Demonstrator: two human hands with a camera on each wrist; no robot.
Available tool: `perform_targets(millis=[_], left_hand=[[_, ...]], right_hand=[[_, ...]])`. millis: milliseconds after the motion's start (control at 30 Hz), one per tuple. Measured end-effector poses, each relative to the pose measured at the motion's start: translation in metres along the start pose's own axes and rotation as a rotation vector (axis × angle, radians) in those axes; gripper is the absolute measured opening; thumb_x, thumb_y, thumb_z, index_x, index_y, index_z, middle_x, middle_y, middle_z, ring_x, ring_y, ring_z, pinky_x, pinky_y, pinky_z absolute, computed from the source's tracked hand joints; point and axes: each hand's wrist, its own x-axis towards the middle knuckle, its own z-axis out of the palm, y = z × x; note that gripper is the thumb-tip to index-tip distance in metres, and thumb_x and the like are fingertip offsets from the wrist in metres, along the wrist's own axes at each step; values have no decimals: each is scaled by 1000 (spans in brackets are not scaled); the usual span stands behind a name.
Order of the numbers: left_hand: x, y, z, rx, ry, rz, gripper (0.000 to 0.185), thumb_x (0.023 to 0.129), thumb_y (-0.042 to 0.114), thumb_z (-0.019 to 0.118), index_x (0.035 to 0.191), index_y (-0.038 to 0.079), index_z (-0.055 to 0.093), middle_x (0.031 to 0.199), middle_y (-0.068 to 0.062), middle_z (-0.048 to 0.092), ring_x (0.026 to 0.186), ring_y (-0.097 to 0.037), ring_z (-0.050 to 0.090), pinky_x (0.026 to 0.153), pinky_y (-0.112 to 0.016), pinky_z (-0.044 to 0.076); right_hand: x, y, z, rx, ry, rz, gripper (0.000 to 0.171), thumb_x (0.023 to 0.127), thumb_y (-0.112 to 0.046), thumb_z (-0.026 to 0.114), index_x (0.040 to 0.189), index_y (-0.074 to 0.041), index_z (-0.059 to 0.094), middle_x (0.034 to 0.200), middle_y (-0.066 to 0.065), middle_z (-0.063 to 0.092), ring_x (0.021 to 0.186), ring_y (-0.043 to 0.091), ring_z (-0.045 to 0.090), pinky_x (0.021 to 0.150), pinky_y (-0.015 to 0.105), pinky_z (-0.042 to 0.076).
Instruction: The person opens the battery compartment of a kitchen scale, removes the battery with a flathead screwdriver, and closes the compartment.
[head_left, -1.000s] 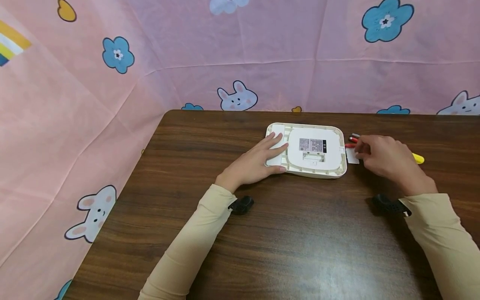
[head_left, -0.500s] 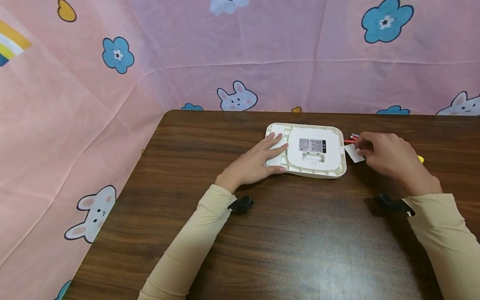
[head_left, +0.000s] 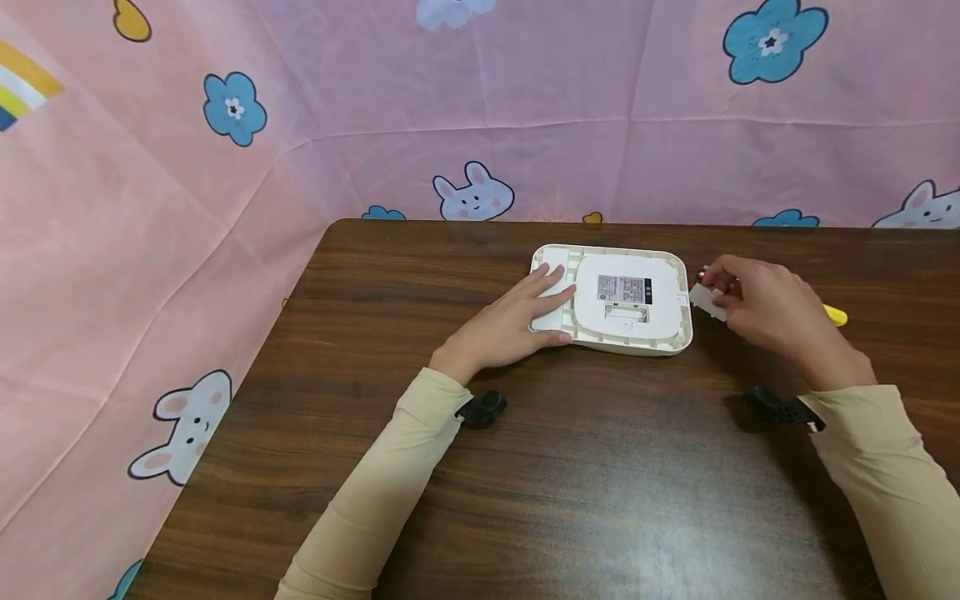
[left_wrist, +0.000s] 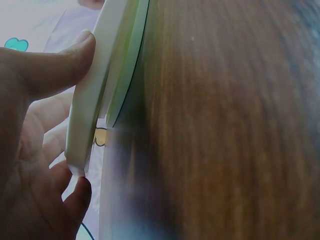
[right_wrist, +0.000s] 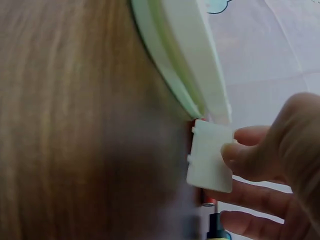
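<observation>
Pinching a small white cover [head_left: 707, 302] between thumb and fingertips, the right hand [head_left: 772, 321] holds it lifted off the table, just beside the right edge of the white device [head_left: 615, 300]; right wrist view confirms it: cover [right_wrist: 210, 157] pinched at one edge, small tabs pointing at the device rim [right_wrist: 185, 65], close to it but not seated.

Left hand [head_left: 510, 325] lies spread and flat on the device's left end, fingers straight, thumb against the near edge; left wrist view shows the thumb [left_wrist: 55, 65] pressed on the rim, so it looks like bracing only.

Device sits face down, centre-right of the head frame, on the dark wood table [head_left: 525, 483]; an open rectangular recess [head_left: 626, 314] shows below its label, most likely the battery bay.

Progress, as a judgement: cover is off and in hand; bay looks open, contents not resolvable; red batteries [head_left: 703, 275] lie mostly hidden behind the right hand, so cells appear not yet fitted; closing the cover is left to do. A yellow object [head_left: 836, 315] pokes out right of the hand; type unclear.

Writing: label [head_left: 624, 289] carries dense print plus a dark block, too small to read; no brand legible. Pink cartoon cloth [head_left: 150, 250] fills the upper and left frame.
</observation>
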Motion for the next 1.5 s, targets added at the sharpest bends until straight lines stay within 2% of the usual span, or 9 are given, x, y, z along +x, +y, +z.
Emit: perform_targets(millis=[167, 400, 567, 800, 1033, 1200, 1300, 1400, 1500], left_hand=[[-1, 0, 1, -4, -11, -2, 74, 105, 51, 60, 167, 28, 29, 180, 6, 8, 167, -12, -5, 135, -44, 16], [0, 1, 0, 0, -12, -7, 74, 105, 52, 60, 168, 29, 28, 180, 8, 6, 167, -11, -6, 135, -44, 16], [0, 0, -1, 2, -12, -5, 74, 105, 53, 60, 168, 29, 28, 180, 8, 6, 166, -11, -6, 135, -44, 15], [-2, -2, 0, 4, -21, -8, 74, 105, 53, 59, 168, 29, 28, 180, 7, 6, 167, -12, -6, 135, -44, 16], [-4, -3, -1, -7, -9, -17, 73, 105, 51, 60, 168, 30, 28, 180, 9, 6, 166, -10, -6, 135, -44, 16], [-4, -2, 0, -4, -20, -16, 73, 105, 52, 60, 168, 30, 28, 180, 9, 6, 166, -10, -7, 135, -43, 15], [-3, -1, 0, -4, -21, -10, 73, 105, 52, 60, 168, 30, 28, 180, 8, 7, 166, -10, -6, 135, -43, 15], [-2, 0, -1, 1, -17, -6, 73, 105, 52, 60, 168, 30, 29, 180, 7, 8, 166, -11, -6, 135, -42, 15], [-2, -1, -2, 8, -16, -11, 73, 105, 52, 60, 168, 30, 29, 180, 7, 8, 166, -11, -6, 135, -42, 15]], right_hand=[[0, 1, 6, -28, -8, -4, 30, 92, 1, 59, 118, -1, 73, 107, 18, 73, 88, 32, 66, 70, 47, 48], [-3, 0, 8, -72, 122, -21, 29, 87, 3, 59, 111, -2, 74, 102, 18, 68, 87, 35, 64, 70, 59, 51], [-7, 4, 8, -70, 208, 10, 29, 86, 2, 58, 111, -2, 73, 97, 18, 64, 85, 35, 61, 64, 56, 47], [-6, 0, 9, -58, 188, 9, 31, 86, 2, 56, 111, -2, 74, 100, 18, 65, 85, 34, 61, 64, 53, 47], [-3, -16, 12, -49, 210, -46, 24, 86, 2, 60, 104, -3, 75, 95, 14, 65, 81, 31, 60, 63, 46, 45], [-7, -20, 16, -47, 201, -31, 26, 83, 5, 60, 105, -1, 73, 97, 17, 65, 83, 34, 61, 65, 53, 48], [-10, -24, 13, -37, 265, -24, 25, 83, 6, 62, 105, -1, 73, 96, 18, 65, 86, 35, 58, 66, 55, 47], [-11, -37, 11, -25, 319, -80, 23, 84, 7, 64, 104, 0, 73, 95, 18, 65, 88, 34, 57, 69, 54, 47], [-10, -54, 18, -36, 309, -191, 24, 83, 9, 66, 103, 0, 74, 94, 16, 66, 90, 33, 58, 71, 52, 49]])
